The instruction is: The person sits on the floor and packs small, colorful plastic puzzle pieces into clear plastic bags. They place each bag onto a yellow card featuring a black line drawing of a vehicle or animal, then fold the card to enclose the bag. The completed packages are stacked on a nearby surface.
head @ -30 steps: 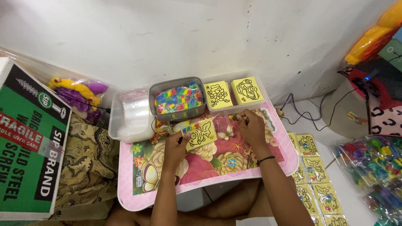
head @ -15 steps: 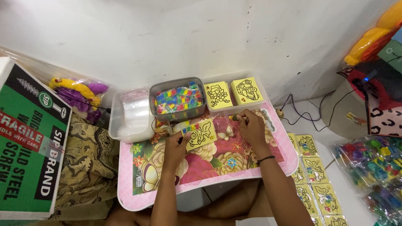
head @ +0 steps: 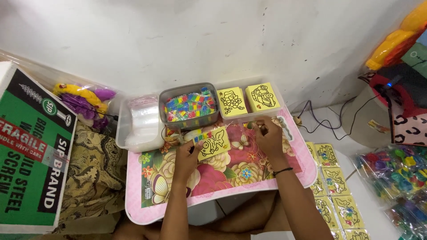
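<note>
On the pink flowered worktop (head: 147,209), just in front of the grey tub of coloured pieces (head: 190,108), the left hand (head: 186,156) holds a yellow card with a fish outline (head: 214,143), its fingers closed on the card's left edge, where a small strip of coloured bits (head: 202,137) sits. The card lies tilted, its long axis running up and to the right, away from the left hand and toward the right hand (head: 268,138). That right hand rests near the worktop's far right, just below the clear tray (head: 249,116) holding two more yellow cards (head: 247,99); its fingers curl around something small (too hidden to name, and whether they are truly clamped cannot be told). The left hand is the nearer to the card; the two hands are apart, with bare flowered surface between them. More open room lies toward the worktop's near edge.
</note>
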